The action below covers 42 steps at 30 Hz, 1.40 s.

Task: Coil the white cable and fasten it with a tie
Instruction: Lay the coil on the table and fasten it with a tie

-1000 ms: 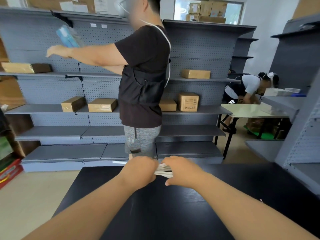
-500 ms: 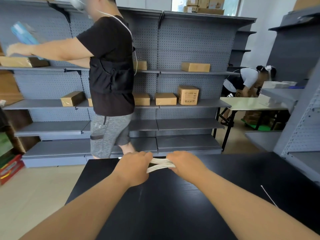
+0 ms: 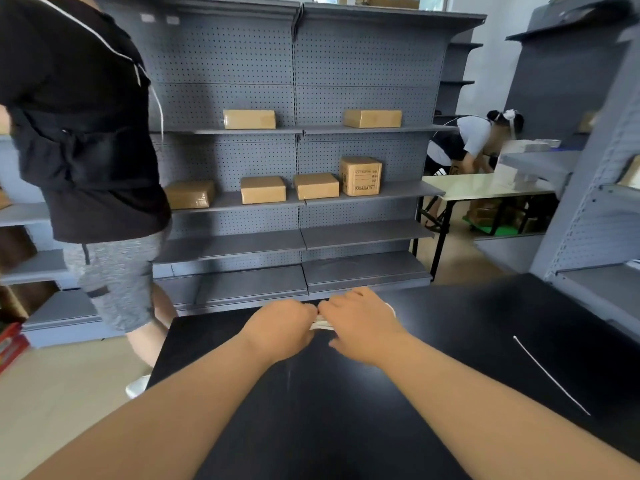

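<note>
Up front, both hands meet over the far edge of the black table [image 3: 346, 410]. Left hand [image 3: 282, 332] curled into a loose fist, fingers closed round one end of the white cable [image 3: 320, 323]; only a short bunch of strands shows between the knuckles. Right hand [image 3: 360, 323] lies over the other end of the bundle, fingers bent down on it; a small white loop peeks out past its far side. Hands nearly touching.

Thin white tie [image 3: 550, 375] lies loose on the table well to the right, straight and diagonal, apart from both hands.

Grey pegboard shelving [image 3: 298, 168] behind the table. Upper shelf holds two flat cardboard boxes [image 3: 249, 119]. Next shelf down holds three flat boxes plus one taller printed carton [image 3: 360, 175] at its right end. All boxes closed, contents not visible. Lower shelves bare.

Person in black top [image 3: 79, 133] stands at left. Another bends over a pale table [image 3: 485, 188] at right.
</note>
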Available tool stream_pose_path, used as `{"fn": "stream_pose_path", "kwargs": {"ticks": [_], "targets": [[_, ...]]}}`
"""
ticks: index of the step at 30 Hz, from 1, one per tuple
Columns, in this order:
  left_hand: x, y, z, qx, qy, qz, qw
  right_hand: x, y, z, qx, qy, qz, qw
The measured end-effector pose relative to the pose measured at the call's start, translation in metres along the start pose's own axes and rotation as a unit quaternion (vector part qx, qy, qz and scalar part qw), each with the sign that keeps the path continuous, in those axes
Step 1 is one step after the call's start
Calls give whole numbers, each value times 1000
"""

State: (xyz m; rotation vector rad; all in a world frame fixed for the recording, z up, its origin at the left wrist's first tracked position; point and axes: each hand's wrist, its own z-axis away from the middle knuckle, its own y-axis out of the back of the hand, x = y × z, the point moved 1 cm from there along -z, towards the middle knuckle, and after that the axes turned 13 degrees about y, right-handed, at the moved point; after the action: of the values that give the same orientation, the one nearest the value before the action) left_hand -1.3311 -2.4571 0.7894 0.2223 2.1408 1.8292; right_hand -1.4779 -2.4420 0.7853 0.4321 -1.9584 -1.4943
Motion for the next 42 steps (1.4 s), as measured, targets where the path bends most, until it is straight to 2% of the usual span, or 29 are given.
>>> {"fn": "stream_pose_path", "kwargs": {"ticks": [11, 16, 25, 29, 33, 42], "targets": [[29, -5, -19, -12, -59, 20, 998, 33, -9, 38, -44, -142, -80, 986], [57, -10, -37, -18, -70, 10, 997, 62, -19, 59, -86, -160, -106, 978], [143, -24, -84, -54, -61, 18, 997, 141, -50, 105, -128, -98, -75, 984], [184, -27, -108, -57, -33, 44, 997, 187, -56, 130, -101, -69, -47, 991], [211, -28, -126, -63, -7, 66, 996, 227, -67, 151, -85, -55, -67, 993], [254, -61, -137, -117, 55, 78, 989, 266, -120, 162, -156, 10, -148, 977]]}}
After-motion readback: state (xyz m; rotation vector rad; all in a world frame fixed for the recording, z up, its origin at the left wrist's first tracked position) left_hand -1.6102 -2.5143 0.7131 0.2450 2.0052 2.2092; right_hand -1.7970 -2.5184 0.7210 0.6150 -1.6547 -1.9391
